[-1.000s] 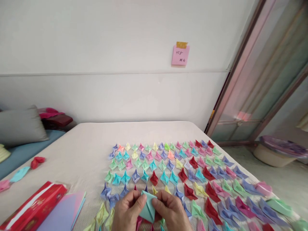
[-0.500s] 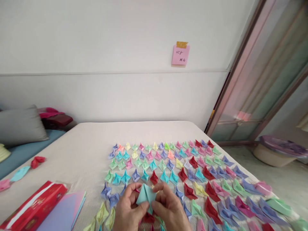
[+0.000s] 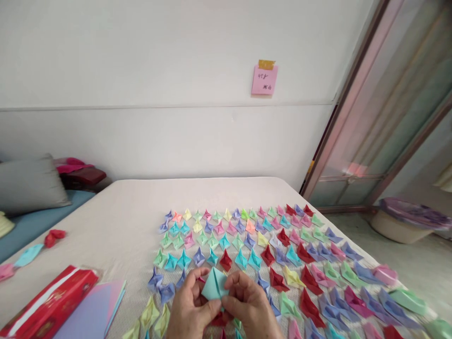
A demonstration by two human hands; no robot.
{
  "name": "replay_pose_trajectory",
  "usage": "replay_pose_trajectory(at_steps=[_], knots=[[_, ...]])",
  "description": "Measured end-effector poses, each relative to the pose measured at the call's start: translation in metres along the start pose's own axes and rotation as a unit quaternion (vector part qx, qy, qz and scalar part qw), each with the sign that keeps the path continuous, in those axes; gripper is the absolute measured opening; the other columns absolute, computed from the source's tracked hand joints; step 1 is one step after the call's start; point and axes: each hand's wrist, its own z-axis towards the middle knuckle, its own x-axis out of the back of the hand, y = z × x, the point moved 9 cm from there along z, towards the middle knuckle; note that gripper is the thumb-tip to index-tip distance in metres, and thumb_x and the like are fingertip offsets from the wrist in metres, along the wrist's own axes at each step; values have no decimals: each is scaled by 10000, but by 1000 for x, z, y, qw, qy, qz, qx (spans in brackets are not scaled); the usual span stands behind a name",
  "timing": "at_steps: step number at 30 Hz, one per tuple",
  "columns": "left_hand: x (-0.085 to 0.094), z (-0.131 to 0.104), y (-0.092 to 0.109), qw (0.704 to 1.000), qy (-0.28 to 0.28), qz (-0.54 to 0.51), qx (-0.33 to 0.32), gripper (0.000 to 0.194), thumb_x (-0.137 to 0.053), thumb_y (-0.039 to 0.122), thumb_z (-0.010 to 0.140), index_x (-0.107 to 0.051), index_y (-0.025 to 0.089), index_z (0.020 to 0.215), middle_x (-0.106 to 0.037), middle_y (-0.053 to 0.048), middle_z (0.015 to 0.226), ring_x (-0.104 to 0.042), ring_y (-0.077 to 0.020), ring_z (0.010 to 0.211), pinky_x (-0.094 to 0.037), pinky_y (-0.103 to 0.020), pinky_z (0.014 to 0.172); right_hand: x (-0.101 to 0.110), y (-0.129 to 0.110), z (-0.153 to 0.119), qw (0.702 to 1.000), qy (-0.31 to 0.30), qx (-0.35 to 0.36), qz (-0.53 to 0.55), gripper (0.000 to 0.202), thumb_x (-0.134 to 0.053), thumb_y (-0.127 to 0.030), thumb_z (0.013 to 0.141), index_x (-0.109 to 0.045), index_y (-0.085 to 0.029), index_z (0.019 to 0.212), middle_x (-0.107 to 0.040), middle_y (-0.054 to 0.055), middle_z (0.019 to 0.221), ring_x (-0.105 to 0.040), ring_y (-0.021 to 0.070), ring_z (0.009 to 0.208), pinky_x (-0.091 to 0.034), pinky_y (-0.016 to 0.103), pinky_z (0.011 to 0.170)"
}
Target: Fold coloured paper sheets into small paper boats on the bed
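Bottom centre: left hand [image 3: 189,313] & right hand [image 3: 249,310] meet, both pinched shut on 1 light-blue folded paper [image 3: 213,284], which stands up between the fingertips, just above both hands. Lower left: 1 red packet [image 3: 49,301] beside flat paper sheets [image 3: 93,308]; bare bed surface [image 3: 116,226] beyond them. Centre to right: rows of folded paper boats [image 3: 268,245], too many to count, running to bed's right edge. Far: 1 pink note [image 3: 264,80] on wall, upper centre.

Pink note [image 3: 264,80] on wall; grey pillow [image 3: 30,184]; red packet [image 3: 49,303].
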Motion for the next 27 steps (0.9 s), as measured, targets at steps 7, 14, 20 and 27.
replay_pose_trajectory(at_steps=[7,14,20,27], knots=[[3,2,0,1000,10,9,-27,537,-817,155,569,-603,158,1062,-790,-107,896,-697,-219,633,-563,-358,674,-2,5,0,999,-34,-20,7,233,-650,-112,534,-534,-192,719,-485,-140,396,-403,38,340,-336,173,401],[0,3,7,997,-26,46,-51,389,-785,219,639,-677,147,1006,-799,-116,915,-708,-254,799,-523,-303,686,-1,-1,-2,1000,-11,-17,-7,219,-607,-99,495,-525,-194,674,-504,-134,379,-425,49,332,-392,190,397],[4,2,9,993,24,91,-64,355,-730,164,626,-675,128,975,-802,-118,873,-700,-250,717,-529,-325,656,-1,2,-2,1000,-8,-22,-8,219,-625,-95,496,-530,-190,669,-499,-136,386,-412,43,350,-366,184,412],[4,-1,11,989,53,109,-82,341,-697,131,611,-673,133,951,-801,-88,832,-683,-213,687,-518,-292,665,4,6,0,1000,-6,-17,-22,228,-597,-72,498,-535,-183,688,-492,-140,390,-382,39,367,-310,179,414]])
